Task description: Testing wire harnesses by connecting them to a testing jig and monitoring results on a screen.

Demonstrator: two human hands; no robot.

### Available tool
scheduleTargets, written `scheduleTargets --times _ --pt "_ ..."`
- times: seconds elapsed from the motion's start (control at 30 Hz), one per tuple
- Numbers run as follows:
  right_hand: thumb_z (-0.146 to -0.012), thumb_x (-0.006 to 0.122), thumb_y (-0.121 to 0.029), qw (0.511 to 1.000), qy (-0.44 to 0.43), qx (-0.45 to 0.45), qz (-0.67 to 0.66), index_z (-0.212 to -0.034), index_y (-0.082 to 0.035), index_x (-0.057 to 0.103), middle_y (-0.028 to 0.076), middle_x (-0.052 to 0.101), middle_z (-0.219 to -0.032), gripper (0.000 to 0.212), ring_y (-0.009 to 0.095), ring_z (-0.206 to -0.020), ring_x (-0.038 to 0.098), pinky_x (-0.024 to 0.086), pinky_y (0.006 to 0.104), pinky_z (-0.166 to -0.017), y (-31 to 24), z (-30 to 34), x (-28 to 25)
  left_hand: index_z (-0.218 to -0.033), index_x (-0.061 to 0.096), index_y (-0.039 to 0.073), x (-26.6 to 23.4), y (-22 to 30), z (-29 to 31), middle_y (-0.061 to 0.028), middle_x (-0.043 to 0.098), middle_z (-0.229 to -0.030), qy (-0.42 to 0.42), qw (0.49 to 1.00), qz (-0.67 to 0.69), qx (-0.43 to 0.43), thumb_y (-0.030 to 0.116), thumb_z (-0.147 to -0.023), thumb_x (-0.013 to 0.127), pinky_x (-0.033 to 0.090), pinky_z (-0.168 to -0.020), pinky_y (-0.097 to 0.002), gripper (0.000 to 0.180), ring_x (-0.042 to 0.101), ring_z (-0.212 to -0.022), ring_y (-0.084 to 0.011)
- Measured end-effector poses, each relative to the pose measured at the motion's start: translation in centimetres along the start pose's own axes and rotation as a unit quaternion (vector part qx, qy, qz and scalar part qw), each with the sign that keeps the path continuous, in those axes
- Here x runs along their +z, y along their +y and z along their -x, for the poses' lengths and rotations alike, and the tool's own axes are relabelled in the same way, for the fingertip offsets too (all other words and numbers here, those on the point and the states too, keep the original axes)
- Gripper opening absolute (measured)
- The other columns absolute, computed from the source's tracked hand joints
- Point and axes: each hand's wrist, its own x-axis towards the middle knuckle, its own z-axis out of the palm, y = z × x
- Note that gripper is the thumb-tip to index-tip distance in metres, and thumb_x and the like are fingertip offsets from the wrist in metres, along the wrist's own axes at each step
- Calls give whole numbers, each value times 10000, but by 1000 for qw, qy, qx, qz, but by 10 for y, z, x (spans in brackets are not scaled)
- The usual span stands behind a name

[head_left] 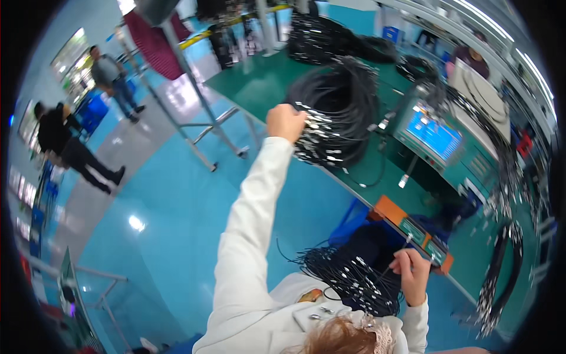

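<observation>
Green tabletop [250, 76] carries the black cable coil [356, 112]. The left hand [287, 123] curls against its pale ends [321, 127]; well apart, the right hand [413, 271] curls beside an orange box [389, 210], both grips unclear. The coil is probably heavy yet bendy, best held around its bundle. Blue floor [171, 236] lies beyond.
</observation>
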Motion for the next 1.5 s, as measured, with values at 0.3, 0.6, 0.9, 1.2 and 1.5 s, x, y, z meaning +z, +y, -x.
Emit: scheduleTargets --times 0.3,0.6,0.9,1.2,1.5 --pt "-930 489 -108 991 -125 24 -43 -865 24 617 54 628 -672 195 80 -575 572 459 199 -537 12 -21 23 -903 556 0 -55 -1 26 -82 590 -840 -205 604 745 -196 131 -920 528 435 -596 -237 135 508 -680 -111" --pt "-991 393 -307 755 -167 176 -609 -1193 22 445 135 604 -1018 390 227 -943 605 482 389 -901 -22 -127 86 -804 465 70 -65 51 171 -89 548 -790 -297 651 669 -199 276 -978 438 391 -707 -288 271 500 -799 -183" --pt "-990 359 -232 698 -265 244 -619 -737 -36 524 214 572 -1139 360 323 -1103 544 392 445 -993 -15 -10 70 -980 489 -6 -65 -19 31 37 323 -614 -262 548 716 -343 145 -981 432 190 -387 -201 162 228 -417 -37" --pt "-966 424 -345 785 -77 98 -607 -917 -36 526 170 637 -773 329 349 -935 613 354 531 -1005 36 80 -11 -1111 452 -34 -99 -76 -31 1 282 -655 -144 585 741 -295 57 -985 337 213 -437 -229 193 237 -490 -80" --pt "-1005 370 -278 635 418 28 -649 -1027 -44 465 -15 280 -562 254 72 -422 268 295 222 -394 48 171 -126 -1209 466 -21 -219 -211 -13 34 255 -642 -114 614 700 -346 85 -977 404 243 -462 -214 262 190 -476 -77"
